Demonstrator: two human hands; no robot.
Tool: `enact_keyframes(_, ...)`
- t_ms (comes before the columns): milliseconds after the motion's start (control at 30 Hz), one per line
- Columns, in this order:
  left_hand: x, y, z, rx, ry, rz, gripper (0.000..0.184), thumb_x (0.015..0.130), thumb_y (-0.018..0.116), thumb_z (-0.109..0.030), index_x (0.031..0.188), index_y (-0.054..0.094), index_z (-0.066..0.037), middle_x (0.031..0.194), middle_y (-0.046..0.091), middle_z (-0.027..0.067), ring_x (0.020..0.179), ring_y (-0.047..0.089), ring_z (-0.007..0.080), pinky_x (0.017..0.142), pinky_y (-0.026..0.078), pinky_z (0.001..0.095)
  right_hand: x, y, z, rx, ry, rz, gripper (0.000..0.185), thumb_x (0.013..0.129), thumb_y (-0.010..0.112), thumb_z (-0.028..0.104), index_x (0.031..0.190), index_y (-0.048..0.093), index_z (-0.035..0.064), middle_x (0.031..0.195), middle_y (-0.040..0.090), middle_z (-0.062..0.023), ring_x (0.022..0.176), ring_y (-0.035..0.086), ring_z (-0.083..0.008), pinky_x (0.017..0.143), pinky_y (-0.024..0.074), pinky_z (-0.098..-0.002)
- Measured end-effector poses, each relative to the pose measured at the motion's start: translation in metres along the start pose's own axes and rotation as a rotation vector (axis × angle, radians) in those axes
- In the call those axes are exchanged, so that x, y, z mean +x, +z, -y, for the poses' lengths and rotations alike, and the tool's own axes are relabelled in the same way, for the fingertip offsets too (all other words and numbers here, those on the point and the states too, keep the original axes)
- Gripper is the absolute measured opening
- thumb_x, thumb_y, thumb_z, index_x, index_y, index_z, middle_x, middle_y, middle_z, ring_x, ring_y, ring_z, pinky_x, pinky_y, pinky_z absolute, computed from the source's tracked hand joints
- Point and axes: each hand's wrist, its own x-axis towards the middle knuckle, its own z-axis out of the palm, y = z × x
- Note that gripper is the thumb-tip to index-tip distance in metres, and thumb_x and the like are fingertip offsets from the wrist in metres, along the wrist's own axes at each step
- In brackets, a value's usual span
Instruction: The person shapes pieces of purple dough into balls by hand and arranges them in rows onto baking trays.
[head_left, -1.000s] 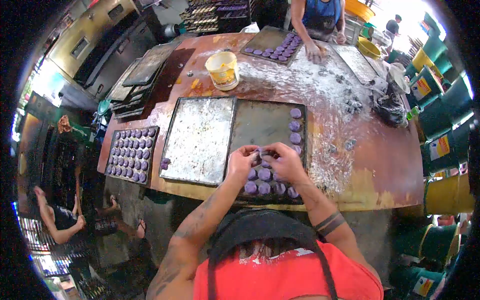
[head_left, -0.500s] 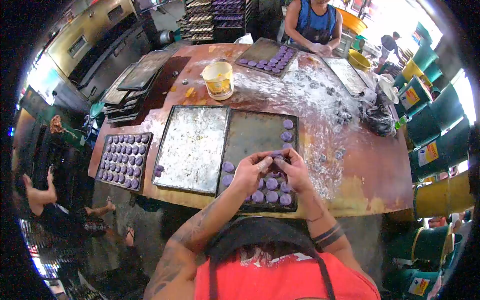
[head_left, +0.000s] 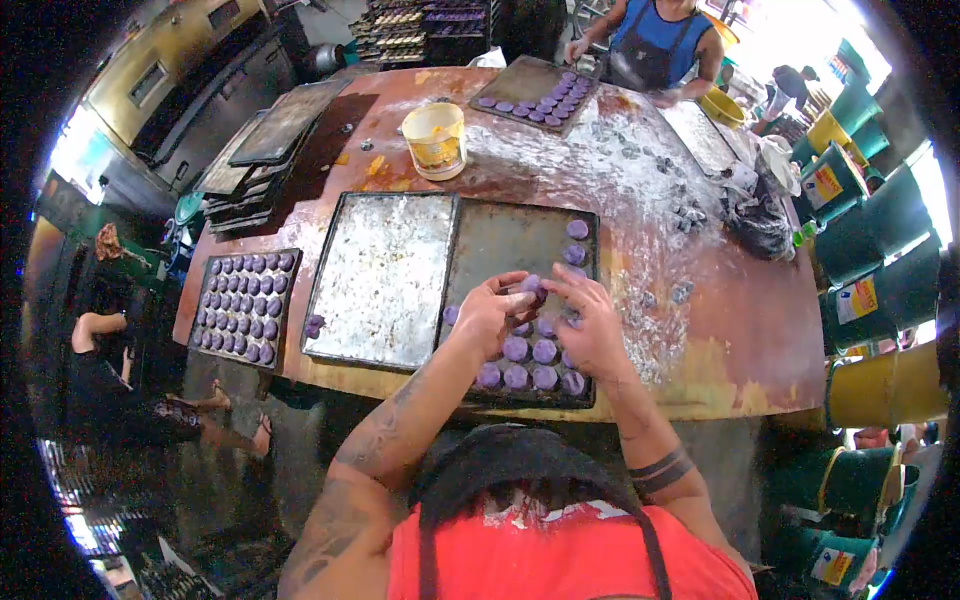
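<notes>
My left hand (head_left: pixel 487 316) pinches a round purple dough piece (head_left: pixel 533 289) between thumb and fingers. My right hand (head_left: pixel 592 328) is just beside it, fingers apart, the forefinger close to the dough; whether they touch is unclear. Both hands are above a dark baking tray (head_left: pixel 505 240), which carries rows of flattened purple dough rounds (head_left: pixel 545 351) at its near end and along its right side. My hands hide some of these rounds. To the left lies a floury metal tray (head_left: pixel 385 275) with a small purple dough lump (head_left: pixel 314 326) on its left edge.
A tray of purple dough balls (head_left: pixel 240 308) rests at the table's left. Behind are stacked trays (head_left: pixel 265 150), a yellow-white bucket (head_left: pixel 435 142) and another tray of purple rounds (head_left: pixel 535 95). Flour and scraps cover the table's right. A co-worker (head_left: pixel 655 45) stands across; green tubs line the right.
My right hand has come slightly away from the dough piece, while my left keeps hold of it. The view has shifted a little. The co-worker's hands have moved apart.
</notes>
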Motion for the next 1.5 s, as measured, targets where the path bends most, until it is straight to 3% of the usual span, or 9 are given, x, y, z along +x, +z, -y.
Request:
enact_keyframes(300,-0.021,0.009,0.036,-0.044,-0.23,0.26,0.03,0.083,0.076,-0.016,0.108,0.065,-0.004,0.102,0.066,0.0042,0.096,0.064,0.0186,0.083,0.051,0.0344,-0.02,0.018,-0.028,0.401,-0.038,0.126,0.029,0.064,0.075,0.004,0.087,0.057,0.0046,0.098,0.064,-0.0105,0.095,0.062,-0.0311,0.085,0.0488,-0.0381)
enact_keyframes(567,-0.019,-0.022,0.076,0.278,-0.059,-0.158,0.033,0.088,0.07,-0.011,0.118,0.06,0.002,0.104,0.068,0.0087,0.093,0.066,0.0187,0.085,0.052,0.0351,-0.087,0.061,-0.054,0.418,0.549,0.364,0.073,0.067,0.083,0.02,0.129,0.049,0.0021,0.129,0.048,-0.0166,0.106,0.06,-0.0322,0.096,0.0472,-0.0414)
enact_keyframes(733,-0.009,-0.008,0.074,0.904,0.24,-0.144,0.048,0.088,0.065,-0.006,0.132,0.05,0.005,0.121,0.064,0.0175,0.11,0.062,0.0207,0.096,0.048,0.034,-0.039,0.051,-0.061,0.453,0.714,0.156,0.033,0.085,0.072,0.013,0.115,0.065,0.0031,0.097,0.07,-0.0093,0.088,0.065,-0.0192,0.082,0.0504,-0.0308)
enact_keyframes(900,-0.015,-0.028,0.082,0.748,0.16,-0.131,0.05,0.091,0.062,-0.009,0.137,0.045,0.0,0.124,0.062,0.014,0.114,0.059,0.0195,0.096,0.047,0.0346,-0.014,0.074,-0.113,-0.391,0.315,0.335,0.04,0.085,0.065,0.019,0.122,0.063,0.0055,0.116,0.065,-0.012,0.114,0.055,-0.0315,0.098,0.0426,-0.0427)
enact_keyframes(1033,-0.043,-0.065,0.055,0.802,0.089,-0.151,0.04,0.092,0.063,-0.012,0.129,0.052,-0.001,0.116,0.064,0.0113,0.108,0.06,0.0178,0.093,0.048,0.033,-0.025,0.081,-0.09,-0.487,0.116,0.168,0.057,0.085,0.065,0.028,0.134,0.052,0.0011,0.144,0.043,-0.0183,0.13,0.041,-0.0396,0.109,0.0312,-0.0479)
enact_keyframes(1167,-0.047,-0.094,0.05,0.882,0.077,-0.129,0.035,0.09,0.063,-0.015,0.122,0.058,-0.002,0.113,0.067,0.011,0.105,0.063,0.0195,0.094,0.048,0.034,-0.046,0.092,-0.101,-0.459,0.016,0.413,0.067,0.085,0.062,0.043,0.135,0.048,-0.0009,0.142,0.047,-0.0214,0.134,0.039,-0.0403,0.114,0.0282,-0.0471)
enact_keyframes(1233,-0.058,-0.099,0.041,0.97,0.064,-0.142,0.033,0.089,0.064,-0.015,0.119,0.06,-0.001,0.11,0.068,0.0117,0.102,0.064,0.0209,0.092,0.049,0.0341,-0.033,0.07,-0.145,-0.168,0.185,0.32,0.038,0.083,0.064,0.019,0.118,0.063,0.0032,0.119,0.064,-0.0176,0.11,0.059,-0.0368,0.098,0.0467,-0.0429)
enact_keyframes(1333,-0.061,-0.12,-0.006,1.228,0.108,-0.277,0.028,0.087,0.064,-0.013,0.113,0.063,-0.001,0.105,0.069,0.0133,0.098,0.066,0.0243,0.086,0.051,0.0347,-0.033,0.019,-0.165,-0.572,0.402,-0.097,0.045,0.076,0.065,0.008,0.12,0.063,0.0045,0.121,0.06,-0.024,0.109,0.057,-0.0406,0.097,0.0453,-0.0462)
enact_keyframes(1500,-0.069,-0.233,-0.065,1.709,0.25,-0.912,0.019,0.083,0.062,-0.016,0.093,0.065,0.0,0.101,0.067,0.0204,0.099,0.063,0.0374,0.086,0.051,0.0431,-0.117,-0.028,-0.222,-0.585,0.554,0.123,0.038,0.081,0.065,0.01,0.118,0.06,0.0013,0.108,0.064,-0.0168,0.1,0.06,-0.0325,0.091,0.0474,-0.0409)
